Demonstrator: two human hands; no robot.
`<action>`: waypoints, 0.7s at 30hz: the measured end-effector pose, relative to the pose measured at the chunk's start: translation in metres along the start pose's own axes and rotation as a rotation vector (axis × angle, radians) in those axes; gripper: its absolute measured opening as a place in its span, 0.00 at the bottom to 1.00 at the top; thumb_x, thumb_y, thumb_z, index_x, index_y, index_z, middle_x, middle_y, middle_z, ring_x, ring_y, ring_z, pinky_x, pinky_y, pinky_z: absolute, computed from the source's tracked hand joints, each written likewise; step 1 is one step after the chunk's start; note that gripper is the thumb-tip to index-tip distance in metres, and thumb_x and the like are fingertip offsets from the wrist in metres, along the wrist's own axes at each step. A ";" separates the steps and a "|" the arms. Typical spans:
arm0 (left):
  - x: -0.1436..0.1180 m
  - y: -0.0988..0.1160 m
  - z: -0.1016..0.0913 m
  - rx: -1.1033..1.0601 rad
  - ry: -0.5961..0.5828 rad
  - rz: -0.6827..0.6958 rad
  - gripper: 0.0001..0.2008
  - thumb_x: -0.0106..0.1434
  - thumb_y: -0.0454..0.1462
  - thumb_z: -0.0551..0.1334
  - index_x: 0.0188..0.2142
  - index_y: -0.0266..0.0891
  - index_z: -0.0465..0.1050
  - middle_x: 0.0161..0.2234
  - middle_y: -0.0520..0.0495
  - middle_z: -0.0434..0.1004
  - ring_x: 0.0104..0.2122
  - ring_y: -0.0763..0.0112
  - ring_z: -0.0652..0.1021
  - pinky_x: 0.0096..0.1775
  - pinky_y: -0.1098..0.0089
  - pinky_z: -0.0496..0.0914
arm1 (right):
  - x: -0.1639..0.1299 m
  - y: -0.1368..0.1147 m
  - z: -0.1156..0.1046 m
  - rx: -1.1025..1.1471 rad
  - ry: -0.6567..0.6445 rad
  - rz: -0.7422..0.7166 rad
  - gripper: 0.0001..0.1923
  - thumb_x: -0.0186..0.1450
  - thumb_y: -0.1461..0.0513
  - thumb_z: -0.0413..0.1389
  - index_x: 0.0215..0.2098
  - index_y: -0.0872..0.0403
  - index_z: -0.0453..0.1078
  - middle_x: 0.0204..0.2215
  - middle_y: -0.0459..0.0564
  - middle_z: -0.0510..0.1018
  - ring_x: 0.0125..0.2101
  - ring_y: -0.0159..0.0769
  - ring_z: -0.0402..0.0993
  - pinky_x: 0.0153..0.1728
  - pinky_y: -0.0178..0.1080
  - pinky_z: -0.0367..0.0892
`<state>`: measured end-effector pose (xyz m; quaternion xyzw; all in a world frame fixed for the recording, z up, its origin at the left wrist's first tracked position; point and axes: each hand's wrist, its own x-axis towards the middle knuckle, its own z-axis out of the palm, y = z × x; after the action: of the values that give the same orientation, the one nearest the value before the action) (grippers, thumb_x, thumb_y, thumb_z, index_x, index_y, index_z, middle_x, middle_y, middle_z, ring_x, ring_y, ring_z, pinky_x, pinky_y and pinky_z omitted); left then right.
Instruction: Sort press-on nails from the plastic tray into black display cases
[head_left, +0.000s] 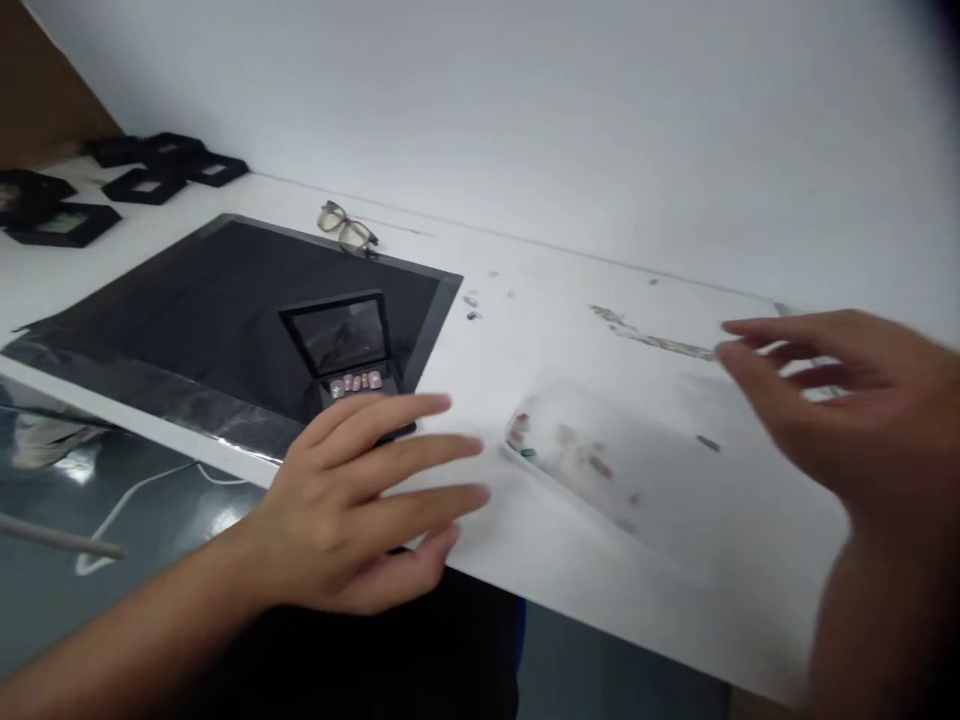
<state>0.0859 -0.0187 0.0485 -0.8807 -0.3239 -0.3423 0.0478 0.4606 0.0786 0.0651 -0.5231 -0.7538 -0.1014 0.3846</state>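
Hands out over the white worktop (570,330), both of them empty. My left hand (360,500) hovers flat near the front edge, fingers (420,455) spread and stretched toward the right, gripping nothing. Just behind it sits a small black case (345,355) with its lid propped up, and a row of pinkish fake nails (356,382) showing in the lower half; my fingertips are right beside it, and I can't tell whether they touch. The case rests on a dark mat (210,300) that covers the left part of the worktop. My right hand (840,400) is raised over the right side, fingers loosely spread and a little curled, blurred, holding nothing. Between my two hands lies a clear plastic sheet or bag (585,460) with small coloured bits on it, too smeared to make out. At the far edge of the mat lies a pair of glasses (346,228). Off at the far left, several black frames (150,180) lie flat.
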 end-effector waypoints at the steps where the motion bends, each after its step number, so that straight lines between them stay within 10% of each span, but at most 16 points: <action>1: 0.020 0.002 0.006 0.001 -0.043 0.014 0.15 0.63 0.38 0.65 0.50 0.48 0.77 0.55 0.53 0.79 0.62 0.57 0.71 0.55 0.57 0.69 | -0.003 -0.001 0.006 0.020 0.021 0.001 0.07 0.62 0.62 0.65 0.40 0.50 0.80 0.33 0.48 0.82 0.25 0.31 0.73 0.21 0.32 0.68; 7: 0.096 -0.002 0.051 -0.016 -0.353 0.118 0.15 0.69 0.44 0.59 0.30 0.42 0.79 0.45 0.54 0.83 0.61 0.54 0.71 0.53 0.56 0.68 | -0.014 -0.015 0.013 0.147 0.061 -0.090 0.24 0.57 0.64 0.69 0.52 0.49 0.78 0.41 0.49 0.83 0.31 0.34 0.77 0.26 0.35 0.74; 11: 0.095 -0.003 0.069 -0.110 -0.495 0.092 0.16 0.68 0.44 0.59 0.27 0.41 0.77 0.39 0.54 0.84 0.59 0.56 0.73 0.58 0.56 0.65 | -0.016 -0.027 0.002 0.125 -0.086 -0.160 0.13 0.62 0.61 0.66 0.46 0.48 0.79 0.39 0.48 0.81 0.33 0.37 0.77 0.29 0.40 0.71; 16: 0.087 -0.005 0.068 -0.185 -0.529 0.037 0.16 0.70 0.42 0.56 0.31 0.42 0.80 0.39 0.56 0.85 0.59 0.60 0.74 0.70 0.52 0.48 | -0.021 -0.037 0.006 0.106 -0.197 -0.283 0.05 0.65 0.60 0.64 0.40 0.49 0.77 0.40 0.49 0.81 0.40 0.44 0.78 0.39 0.47 0.71; 21: 0.087 -0.014 0.062 -0.111 -0.396 0.060 0.13 0.70 0.42 0.58 0.40 0.44 0.81 0.46 0.55 0.83 0.60 0.61 0.73 0.69 0.54 0.55 | -0.024 -0.043 0.009 0.110 -0.262 -0.328 0.05 0.66 0.60 0.63 0.42 0.48 0.75 0.42 0.48 0.80 0.43 0.44 0.77 0.41 0.47 0.72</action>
<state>0.1608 0.0581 0.0544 -0.9413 -0.2814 -0.1782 -0.0551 0.4229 0.0477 0.0529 -0.3802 -0.8767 -0.0524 0.2898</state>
